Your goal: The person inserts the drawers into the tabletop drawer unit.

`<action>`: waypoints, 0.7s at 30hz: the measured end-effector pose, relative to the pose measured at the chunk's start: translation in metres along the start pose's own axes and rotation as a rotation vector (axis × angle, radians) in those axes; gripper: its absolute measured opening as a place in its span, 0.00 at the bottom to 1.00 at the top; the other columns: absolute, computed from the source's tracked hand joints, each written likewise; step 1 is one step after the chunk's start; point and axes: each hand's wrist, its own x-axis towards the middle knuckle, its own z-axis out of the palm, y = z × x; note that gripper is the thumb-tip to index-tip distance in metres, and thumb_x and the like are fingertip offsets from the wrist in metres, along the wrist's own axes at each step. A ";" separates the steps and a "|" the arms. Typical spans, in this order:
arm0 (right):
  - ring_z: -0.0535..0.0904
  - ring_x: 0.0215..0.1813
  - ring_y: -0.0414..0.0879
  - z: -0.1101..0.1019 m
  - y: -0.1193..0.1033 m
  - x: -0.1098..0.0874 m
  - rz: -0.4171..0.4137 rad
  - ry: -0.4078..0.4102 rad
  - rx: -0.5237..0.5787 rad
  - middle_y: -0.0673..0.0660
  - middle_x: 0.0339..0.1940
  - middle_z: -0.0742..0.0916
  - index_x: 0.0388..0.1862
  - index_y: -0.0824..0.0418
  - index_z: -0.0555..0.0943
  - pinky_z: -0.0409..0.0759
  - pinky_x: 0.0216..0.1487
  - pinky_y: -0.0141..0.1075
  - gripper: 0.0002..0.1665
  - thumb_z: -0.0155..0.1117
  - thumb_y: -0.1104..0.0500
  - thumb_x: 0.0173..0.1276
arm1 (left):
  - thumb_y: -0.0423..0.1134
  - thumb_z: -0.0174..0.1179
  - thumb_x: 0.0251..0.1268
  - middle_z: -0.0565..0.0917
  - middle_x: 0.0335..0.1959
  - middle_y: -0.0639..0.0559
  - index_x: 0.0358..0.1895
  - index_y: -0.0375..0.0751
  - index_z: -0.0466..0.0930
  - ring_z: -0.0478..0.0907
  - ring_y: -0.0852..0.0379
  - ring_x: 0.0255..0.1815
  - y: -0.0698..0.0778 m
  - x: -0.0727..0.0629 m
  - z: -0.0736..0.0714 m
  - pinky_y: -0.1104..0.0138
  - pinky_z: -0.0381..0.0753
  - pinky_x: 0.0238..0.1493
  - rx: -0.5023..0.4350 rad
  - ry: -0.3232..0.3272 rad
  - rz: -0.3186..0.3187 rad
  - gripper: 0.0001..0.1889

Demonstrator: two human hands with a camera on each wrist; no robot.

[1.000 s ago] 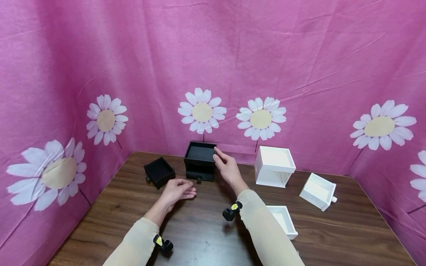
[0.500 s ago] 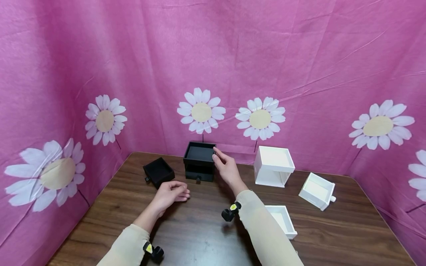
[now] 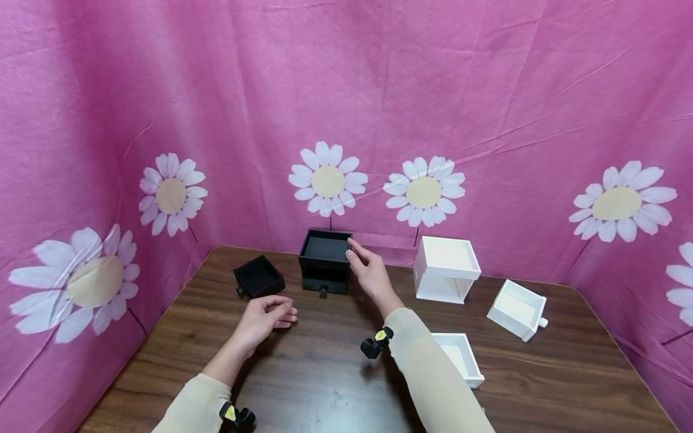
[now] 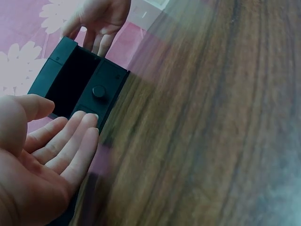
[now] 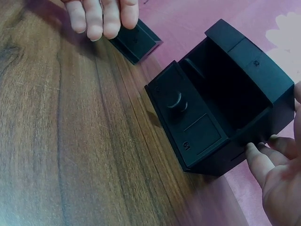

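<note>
All fingers (image 4: 83, 157) loosely extended: left hand (image 3: 261, 320) empty, right hand (image 3: 373, 279) against the side of the black cabinet (image 3: 325, 260)

Upright black cabinet (image 3: 325, 262); lower drawer (image 5: 190, 117) inside

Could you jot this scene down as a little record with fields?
Right hand: touches the black cabinet on its right side
Left hand: palm open, holding nothing, near the loose black drawer
Black cabinet: lower drawer in, upper slot open
White cabinet: right of the black one
White drawers: two, loose on the table
</note>
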 end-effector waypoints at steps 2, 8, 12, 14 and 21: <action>0.84 0.53 0.43 0.000 0.000 0.000 -0.002 0.007 0.000 0.57 0.76 0.82 0.79 0.49 0.77 0.86 0.71 0.47 0.27 0.63 0.50 0.84 | 0.32 0.57 0.83 0.91 0.49 0.32 0.64 0.18 0.77 0.92 0.52 0.44 0.000 -0.001 -0.002 0.64 0.95 0.49 -0.009 0.021 0.003 0.19; 0.84 0.53 0.42 0.001 -0.001 0.000 -0.010 0.012 0.001 0.57 0.77 0.82 0.79 0.50 0.77 0.85 0.72 0.47 0.27 0.62 0.52 0.85 | 0.30 0.57 0.82 0.91 0.47 0.31 0.63 0.17 0.78 0.92 0.55 0.41 -0.001 -0.003 -0.007 0.64 0.95 0.48 -0.021 0.075 0.013 0.18; 0.84 0.57 0.44 0.001 -0.002 -0.001 -0.007 0.006 0.018 0.58 0.77 0.82 0.79 0.51 0.77 0.85 0.72 0.48 0.27 0.62 0.52 0.85 | 0.30 0.58 0.82 0.91 0.47 0.31 0.63 0.17 0.78 0.92 0.56 0.41 -0.001 -0.006 -0.013 0.62 0.95 0.49 0.000 0.100 0.022 0.17; 0.84 0.63 0.46 0.002 -0.002 -0.001 -0.001 0.004 0.028 0.58 0.78 0.80 0.79 0.52 0.77 0.84 0.73 0.48 0.27 0.62 0.52 0.85 | 0.30 0.58 0.82 0.91 0.48 0.32 0.63 0.18 0.79 0.92 0.56 0.41 0.000 -0.007 -0.017 0.62 0.95 0.49 -0.002 0.115 0.019 0.17; 0.81 0.72 0.51 0.002 0.000 0.000 0.006 -0.003 0.061 0.59 0.80 0.79 0.80 0.51 0.77 0.81 0.74 0.49 0.27 0.62 0.54 0.85 | 0.30 0.58 0.82 0.92 0.46 0.35 0.63 0.17 0.77 0.91 0.59 0.40 -0.004 -0.011 -0.029 0.64 0.95 0.48 -0.029 0.155 0.009 0.18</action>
